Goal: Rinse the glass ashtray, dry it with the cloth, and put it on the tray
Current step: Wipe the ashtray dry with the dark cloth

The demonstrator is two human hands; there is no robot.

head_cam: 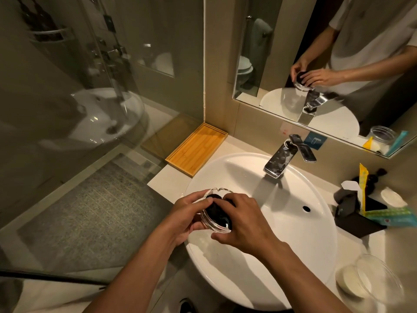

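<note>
Person stands at the sink, both hands over its 9 o'clock rim. Left hand holds the glass ashtray from the side, fingers wrapped round its rim, ashtray tipped so its open face turns toward the right hand. Right hand has its fingers closed on a dark cloth, which is pushed into the bowl of the ashtray; thumb sits under the ashtray's lower edge. Ashtray is off the bench, held just above the basin's edge. Tap stands at the basin's 12 o'clock, chrome, spotted with droplets, no water running from it. A few drops show on the white basin wall. Wooden tray lies on the bench at 10 o'clock from the basin, tucked into the corner by the glass shower screen, well apart from the hands. At 3 o'clock, a dark holder with yellow and teal packets. At 5 o'clock, a clear glass jar lying near the bench edge. Mirror above the tap shows the same two hands on the ashtray.
</note>
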